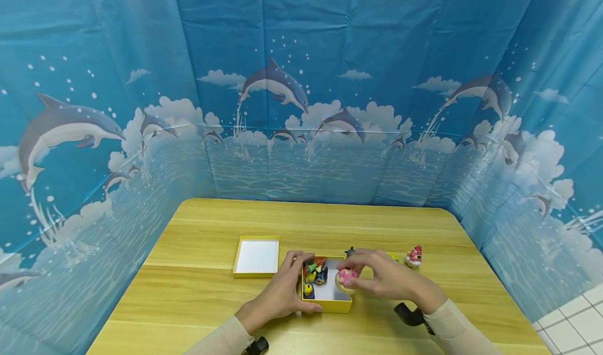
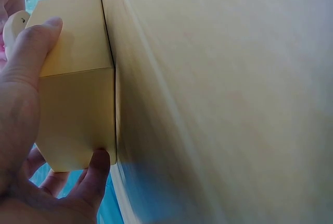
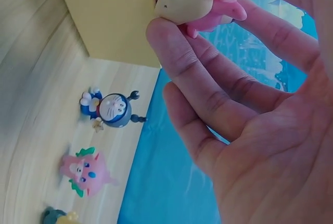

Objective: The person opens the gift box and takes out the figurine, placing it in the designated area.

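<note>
A yellow open-topped box (image 1: 335, 306) stands on the table, with several small colourful figurines (image 1: 314, 271) packed along its left side and white floor showing at right. My left hand (image 1: 282, 289) grips the box from the left, thumb on its near wall and fingers round its side; the left wrist view shows the thumb (image 2: 39, 39) against the cardboard. Over the box's right part, my right hand (image 1: 388, 276) pinches a pink figurine (image 1: 347, 276) with a cream, rounded base (image 3: 187, 0). Whether that base touches the box rim cannot be told.
Left of the box lies its yellow-rimmed lid (image 1: 257, 255), white inside up. Beyond the right hand stand a dark blue figurine (image 3: 112, 109), a pink one with green parts (image 3: 86, 172) and a red-and-pink one (image 1: 414, 255). A dolphin-print curtain (image 1: 306, 172) hangs behind the wooden table (image 1: 188, 292).
</note>
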`<state>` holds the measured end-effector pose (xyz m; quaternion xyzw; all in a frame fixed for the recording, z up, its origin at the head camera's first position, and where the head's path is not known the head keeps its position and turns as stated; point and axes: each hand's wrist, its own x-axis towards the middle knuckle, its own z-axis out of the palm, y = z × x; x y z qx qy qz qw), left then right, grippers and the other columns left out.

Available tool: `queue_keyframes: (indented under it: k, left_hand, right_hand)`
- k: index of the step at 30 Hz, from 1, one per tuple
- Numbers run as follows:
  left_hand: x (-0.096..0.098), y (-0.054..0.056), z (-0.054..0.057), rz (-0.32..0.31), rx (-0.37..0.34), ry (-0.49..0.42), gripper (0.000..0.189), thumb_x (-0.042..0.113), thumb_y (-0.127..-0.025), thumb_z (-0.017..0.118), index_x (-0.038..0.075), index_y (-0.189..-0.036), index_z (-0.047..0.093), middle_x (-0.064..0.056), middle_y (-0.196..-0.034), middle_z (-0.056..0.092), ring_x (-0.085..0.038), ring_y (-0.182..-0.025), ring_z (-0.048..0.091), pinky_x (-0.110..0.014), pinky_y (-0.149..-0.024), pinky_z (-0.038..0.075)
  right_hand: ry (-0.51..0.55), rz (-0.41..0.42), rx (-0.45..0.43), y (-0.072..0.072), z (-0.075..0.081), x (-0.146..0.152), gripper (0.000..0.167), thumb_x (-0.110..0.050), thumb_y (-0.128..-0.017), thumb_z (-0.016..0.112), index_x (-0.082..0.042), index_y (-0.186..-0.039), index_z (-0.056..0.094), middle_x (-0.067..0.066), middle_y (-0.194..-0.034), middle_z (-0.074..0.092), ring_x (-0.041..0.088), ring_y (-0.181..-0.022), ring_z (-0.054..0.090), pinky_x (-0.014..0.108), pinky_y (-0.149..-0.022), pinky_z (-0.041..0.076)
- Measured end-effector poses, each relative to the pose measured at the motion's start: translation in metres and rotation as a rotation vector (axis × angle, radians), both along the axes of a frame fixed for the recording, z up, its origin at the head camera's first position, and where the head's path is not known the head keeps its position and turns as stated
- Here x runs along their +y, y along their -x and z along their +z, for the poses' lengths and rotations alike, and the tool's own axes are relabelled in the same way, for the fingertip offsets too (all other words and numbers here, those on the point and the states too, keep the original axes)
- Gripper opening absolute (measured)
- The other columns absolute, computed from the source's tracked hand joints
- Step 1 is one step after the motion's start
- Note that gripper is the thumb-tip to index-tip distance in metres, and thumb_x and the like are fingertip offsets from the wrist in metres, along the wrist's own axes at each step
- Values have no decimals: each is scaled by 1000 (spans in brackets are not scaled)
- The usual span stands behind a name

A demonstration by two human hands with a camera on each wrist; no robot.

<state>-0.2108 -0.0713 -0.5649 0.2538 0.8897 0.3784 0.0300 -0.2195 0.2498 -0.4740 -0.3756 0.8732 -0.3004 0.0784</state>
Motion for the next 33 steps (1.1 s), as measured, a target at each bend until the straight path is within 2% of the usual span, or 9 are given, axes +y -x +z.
queue_keyframes:
  k: [4, 9, 18, 24, 33]
  left_hand:
    - [0, 1, 0, 2, 4, 4, 125, 64, -82, 105, 23, -180, 40, -8, -176, 41, -30, -155, 56, -55, -128, 57]
    - [0, 2, 0, 2, 0, 2, 125, 64, -82, 105, 23, -180, 39, -7, -176, 41, -29, -155, 56, -55, -129, 57]
    - [1, 1, 0, 3, 11, 2, 125, 63, -82, 105, 21, -180, 40, -9, -176, 41, -31, -154, 57, -56, -128, 58]
    - [0, 0, 1, -1, 5, -7, 125, 62, -82, 105, 22, -180, 40, -9, -176, 41, -31, -153, 57, -54, -127, 59]
    - [0, 0, 0, -1, 2, -3, 126, 61, -81, 106, 23, -180, 39, -7, -175, 41, -29, -153, 57, -53, -128, 58]
  right_hand:
    - [-9, -18, 14, 0, -1, 5, 36, -45, -116, 74, -26, -146, 81, -8, -130, 82, 4, -109, 75, 40, -91, 68]
    - [-6, -34, 32, 0, -1, 10, 37, -43, -115, 76, -23, -145, 81, -10, -124, 81, 1, -105, 73, 36, -87, 67]
    - [-20, -89, 75, 0, -4, 20, 37, -47, -113, 78, -23, -142, 83, -9, -128, 82, 2, -106, 73, 32, -86, 65]
    - [-12, -107, 75, 0, -9, 25, 34, -46, -112, 79, -24, -138, 84, -9, -130, 83, 4, -106, 74, 31, -87, 65]
    - [-8, -126, 65, 2, -18, 32, 38, -48, -111, 80, -23, -140, 82, -5, -135, 83, 5, -107, 76, 42, -92, 69]
